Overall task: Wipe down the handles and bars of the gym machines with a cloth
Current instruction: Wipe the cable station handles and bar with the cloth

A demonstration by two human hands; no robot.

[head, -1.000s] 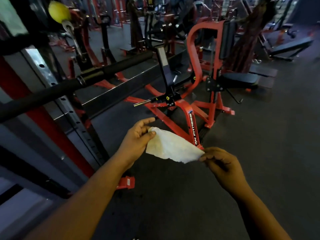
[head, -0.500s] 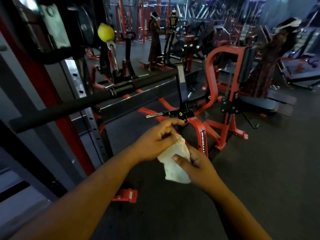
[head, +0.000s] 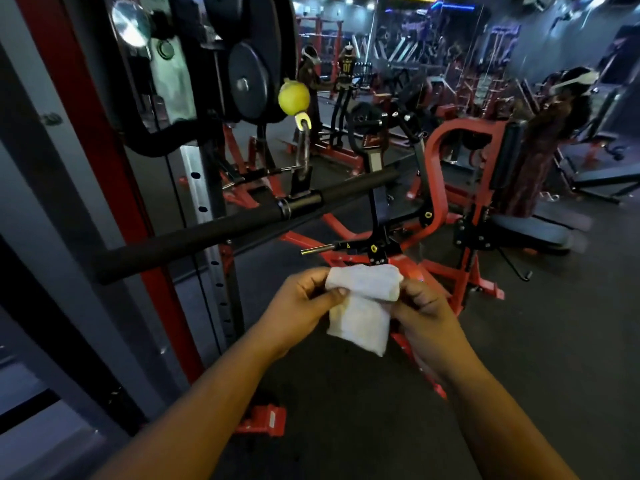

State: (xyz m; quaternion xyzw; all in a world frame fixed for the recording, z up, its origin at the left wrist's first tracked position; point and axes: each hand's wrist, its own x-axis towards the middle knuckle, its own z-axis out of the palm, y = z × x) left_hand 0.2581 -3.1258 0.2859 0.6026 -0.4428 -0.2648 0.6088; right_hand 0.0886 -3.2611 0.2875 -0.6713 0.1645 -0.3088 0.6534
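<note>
A white cloth [head: 360, 313], folded over, hangs between both hands in front of me. My left hand [head: 299, 304] pinches its upper left corner with thumb on top. My right hand [head: 420, 311] grips its right edge with curled fingers. Just above and to the left, a long black padded bar [head: 221, 226] slants from lower left to upper right, hung by a metal carabiner [head: 302, 152] under a yellow ball [head: 293, 97]. The cloth does not touch the bar.
A red and grey cable machine frame [head: 86, 140] with black weight plates [head: 252, 81] stands at my left. A red plate-loaded machine [head: 460, 202] with a chrome peg [head: 313, 250] is straight ahead. People stand among more machines at the back. Dark rubber floor [head: 536, 341] lies to my right.
The cloth, held stretched between my two hands, has been folded over and my hands have come together. My view has tilted upward toward the bar and machine.
</note>
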